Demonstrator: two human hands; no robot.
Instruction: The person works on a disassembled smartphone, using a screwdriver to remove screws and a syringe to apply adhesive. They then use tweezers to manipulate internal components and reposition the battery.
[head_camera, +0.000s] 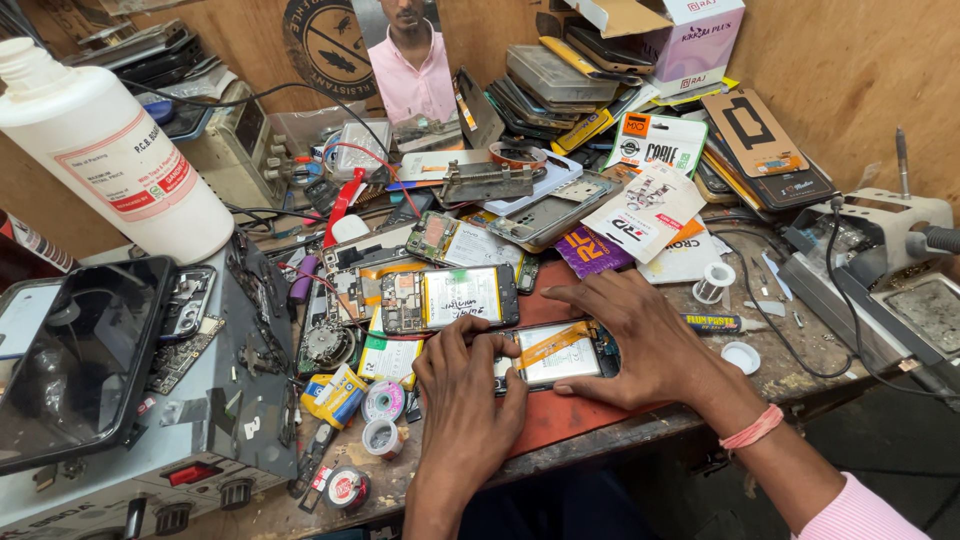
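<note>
Both hands work on 1 opened phone (556, 352) lying on the red mat (560, 415) at the bench's front edge. The left hand (465, 385) pinches its left end; the right hand (640, 335) presses flat, fingers spread, steadying it. Prying inside looks underway; careful, light fingertip force comes next.

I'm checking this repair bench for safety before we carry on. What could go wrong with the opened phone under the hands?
1. Both the left hand and the right hand press on the opened phone with the orange ribbon cable; hard pressure might crease the cable or stress the white battery.
2. The phone lies near the front edge of the red mat, so a slip could push it off.
3. The tall white plastic bottle stands on the grey power unit; a knock could tip it.
</note>
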